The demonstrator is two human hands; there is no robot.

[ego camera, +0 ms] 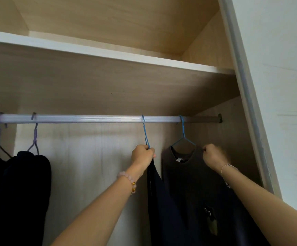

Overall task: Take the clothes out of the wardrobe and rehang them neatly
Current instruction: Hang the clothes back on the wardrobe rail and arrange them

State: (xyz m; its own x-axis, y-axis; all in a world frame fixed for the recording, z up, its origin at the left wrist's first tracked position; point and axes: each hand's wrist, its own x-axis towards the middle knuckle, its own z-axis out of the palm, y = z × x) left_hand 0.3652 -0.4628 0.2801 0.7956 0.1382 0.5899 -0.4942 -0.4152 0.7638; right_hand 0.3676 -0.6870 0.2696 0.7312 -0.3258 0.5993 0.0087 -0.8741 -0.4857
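1. Closest to me in the head view are two bare arms, the left forearm [94,210] and the right forearm [268,201], reaching up from the bottom edge.
2. I see a pink bead bracelet [128,180] on the left wrist and a thin silver bracelet [226,166] on the right wrist.
3. The left hand [142,155] is curled tight. It grips the bottom of a blue hanger [145,132] and the top of a dark blue garment [162,201].
4. That hanger's hook sits over the silver rail [90,118].
5. The right hand [213,154] has its fingers curled in. It pinches the shoulder of a brown shirt [183,174], just beside the neck hole.
6. The brown shirt hangs on a second blue hanger [183,137], hooked near the right end of the rail.
7. The dark blue garment hangs just beside the shirt and covers its left edge.
8. Far to the left, two purple hangers [35,135] hold dark clothes [28,183] on the same rail.
9. A wooden shelf [108,52] runs above the rail, and a white door [277,86] stands on the right.
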